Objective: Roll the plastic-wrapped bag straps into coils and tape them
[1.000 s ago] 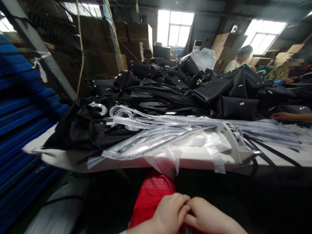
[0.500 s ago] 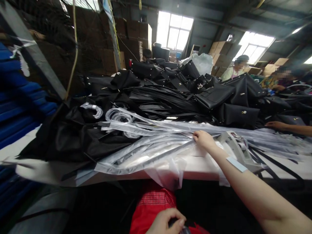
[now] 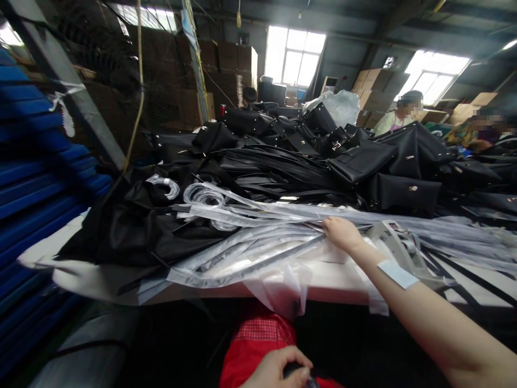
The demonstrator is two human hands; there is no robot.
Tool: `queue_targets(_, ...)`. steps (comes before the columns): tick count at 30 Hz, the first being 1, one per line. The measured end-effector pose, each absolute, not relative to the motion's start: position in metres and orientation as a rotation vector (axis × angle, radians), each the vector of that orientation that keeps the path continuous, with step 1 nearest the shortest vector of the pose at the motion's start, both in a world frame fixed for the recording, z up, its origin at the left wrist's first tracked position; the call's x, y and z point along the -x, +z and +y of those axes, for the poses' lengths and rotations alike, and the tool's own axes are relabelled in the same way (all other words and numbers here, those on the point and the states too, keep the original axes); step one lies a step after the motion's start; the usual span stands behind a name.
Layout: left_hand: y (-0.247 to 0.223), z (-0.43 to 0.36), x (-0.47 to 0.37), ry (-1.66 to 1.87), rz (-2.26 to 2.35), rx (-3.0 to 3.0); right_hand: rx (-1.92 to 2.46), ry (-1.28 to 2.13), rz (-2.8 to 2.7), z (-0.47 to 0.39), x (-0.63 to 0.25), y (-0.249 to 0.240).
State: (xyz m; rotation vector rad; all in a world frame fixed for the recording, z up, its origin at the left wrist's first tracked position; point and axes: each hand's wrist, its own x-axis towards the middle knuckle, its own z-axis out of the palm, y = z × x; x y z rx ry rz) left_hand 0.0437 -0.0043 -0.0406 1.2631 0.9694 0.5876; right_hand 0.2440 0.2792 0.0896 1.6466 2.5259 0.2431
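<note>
My right hand (image 3: 341, 233) reaches out over the table, its fingers curled down among long clear plastic strips (image 3: 250, 264). Its fingertips are hidden, so what they pinch is unclear. A pale blue patch (image 3: 398, 274) sits on the right forearm. Beside that hand stands a grey tape dispenser (image 3: 398, 245). Low in front of my red clothing (image 3: 258, 345), my left hand (image 3: 278, 369) is closed around a small dark object (image 3: 291, 368), mostly covered by the fingers. Coiled clear strips (image 3: 204, 195) and black straps (image 3: 278, 167) lie beyond the plastic.
Black bags (image 3: 363, 159) are heaped across the back of the table. Black fabric (image 3: 129, 226) covers the left end, near stacked blue panels (image 3: 36, 178) and a slanted metal post (image 3: 81, 102). A co-worker (image 3: 399, 116) is behind the heap on the right.
The view has shifted slightly, so the scene sits further right. Another person's hand at the right edge is gone from view. Both my hands keep nearly the same pose.
</note>
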Motion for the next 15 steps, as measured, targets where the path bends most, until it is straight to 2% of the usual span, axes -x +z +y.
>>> queue_targets(4,-0.029,-0.008,-0.043,0.542,1.005,-1.146,-1.778,0.290,2.565,0.240,-0.260,0.112)
queue_targets(6,-0.024,-0.010,-0.045,0.494,1.005,-1.058,-1.927,0.107,2.632,0.203,-0.275,0.118)
queue_targets(7,-0.021,-0.010,-0.047,0.478,1.004,-1.045,-2.008,-0.139,2.697,0.180,-0.283,0.119)
queue_targets(9,-0.016,-0.009,-0.051,0.466,1.001,-1.089,-2.104,-0.929,2.758,0.129,-0.297,0.117)
queue_targets(11,-0.012,-0.006,-0.055,0.490,1.010,-1.169,-2.025,-1.744,2.554,0.078,-0.309,0.111)
queue_targets(12,-0.012,-0.004,-0.057,0.510,1.004,-1.207,-1.946,-2.024,2.382,0.054,-0.314,0.106)
queue_targets(15,-0.016,-0.002,-0.061,0.453,0.932,-1.049,-1.747,-2.384,1.957,0.000,-0.324,0.082)
